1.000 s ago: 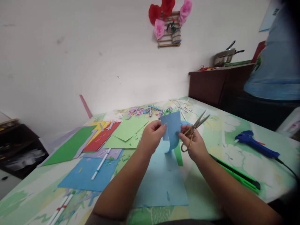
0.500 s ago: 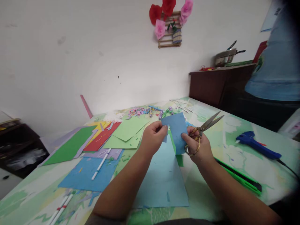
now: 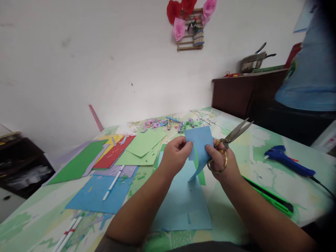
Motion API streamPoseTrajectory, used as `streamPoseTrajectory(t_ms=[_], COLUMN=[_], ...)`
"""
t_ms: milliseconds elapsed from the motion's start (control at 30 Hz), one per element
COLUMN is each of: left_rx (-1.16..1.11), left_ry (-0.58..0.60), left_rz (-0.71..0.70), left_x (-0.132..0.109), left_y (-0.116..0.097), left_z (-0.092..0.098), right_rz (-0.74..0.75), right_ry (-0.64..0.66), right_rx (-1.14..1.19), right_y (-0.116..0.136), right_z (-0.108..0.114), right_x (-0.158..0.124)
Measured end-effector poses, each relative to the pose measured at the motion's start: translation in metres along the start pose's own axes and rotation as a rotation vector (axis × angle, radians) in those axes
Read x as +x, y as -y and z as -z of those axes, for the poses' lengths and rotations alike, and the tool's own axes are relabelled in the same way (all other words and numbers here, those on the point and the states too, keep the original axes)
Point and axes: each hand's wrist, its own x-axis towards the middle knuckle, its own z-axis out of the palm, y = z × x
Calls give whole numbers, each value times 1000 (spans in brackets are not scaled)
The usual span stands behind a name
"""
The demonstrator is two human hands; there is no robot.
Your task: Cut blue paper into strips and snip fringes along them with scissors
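Both hands hold up a small piece of blue paper (image 3: pixel 201 141) above the table. My left hand (image 3: pixel 175 154) pinches its left edge between thumb and fingers. My right hand (image 3: pixel 220 159) grips its right side with the thumb, while the fingers stay through the gold handles of metal scissors (image 3: pixel 231 138), whose blades are nearly closed and point up to the right. Below the hands a larger light blue sheet (image 3: pixel 183 203) lies flat on the patterned table (image 3: pixel 249 168).
Green, red, yellow, purple and blue sheets (image 3: pixel 105 157) lie to the left, with a white pen (image 3: pixel 112 182) on them. Paper scraps (image 3: pixel 168 124) litter the far edge. A blue glue gun (image 3: pixel 287 162) and a green-black ruler (image 3: pixel 267 197) lie right. A person in blue (image 3: pixel 309 66) stands at right.
The blue paper has been turned and lifted slightly in both hands, its lower end now curling under. The scissors in my right hand tilted further to the right.
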Motion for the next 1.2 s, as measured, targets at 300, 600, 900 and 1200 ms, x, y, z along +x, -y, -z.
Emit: streamPoseTrajectory(t_ms=[300, 600, 900, 1200], left_rx=[-6, -44, -87, -11], left_ry=[-8, -1, -26, 127], left_rz=[-16, 14, 58, 99], left_x=[-2, -4, -3, -7], left_y=[-2, -5, -4, -11], left_z=[-2, -7, -1, 4], right_rz=[33, 54, -72, -47], right_ry=[-103, -153, 86, 190], right_rx=[17, -64, 4, -3], right_y=[2, 7, 11, 28], right_z=[-6, -7, -1, 3], right_x=[-5, -4, 0, 8])
